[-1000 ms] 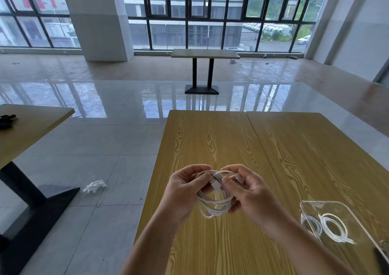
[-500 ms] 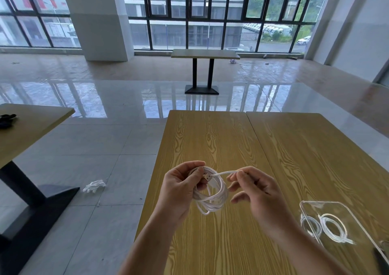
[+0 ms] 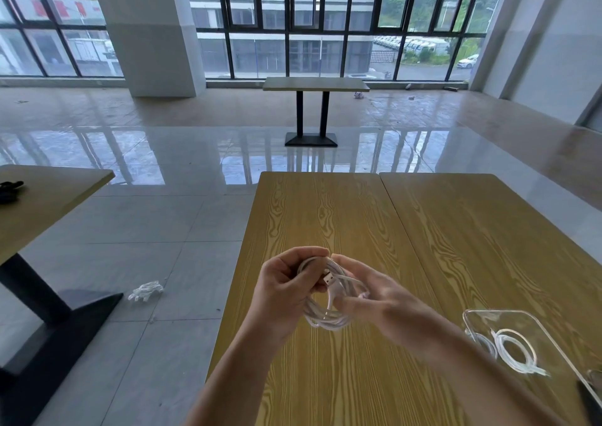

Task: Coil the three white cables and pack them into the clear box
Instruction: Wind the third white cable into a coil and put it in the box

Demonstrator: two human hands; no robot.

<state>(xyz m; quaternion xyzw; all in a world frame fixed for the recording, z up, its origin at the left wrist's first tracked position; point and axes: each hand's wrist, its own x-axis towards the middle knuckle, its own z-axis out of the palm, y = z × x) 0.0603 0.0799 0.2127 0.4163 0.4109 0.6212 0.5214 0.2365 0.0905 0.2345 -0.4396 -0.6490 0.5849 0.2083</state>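
Note:
A coiled white cable (image 3: 326,317) hangs above the wooden table (image 3: 325,217), held between both hands. My left hand (image 3: 283,290) grips the coil's top left, fingers curled round the loops. My right hand (image 3: 374,298) pinches the cable's free end against the coil's right side; a USB plug (image 3: 329,277) sticks up between the hands. The clear box (image 3: 534,321) stands at the table's right near edge with two coiled white cables (image 3: 516,349) inside.
A second wooden table (image 3: 49,197) with a black object (image 3: 9,189) on it stands to the left on a black pedestal. Crumpled clear plastic (image 3: 145,290) lies on the tiled floor. A dark object (image 3: 591,403) shows at the lower right corner.
My right hand had drawn the cable's free end out to the right of the coil, then came back in against the coil. The left hand kept its hold.

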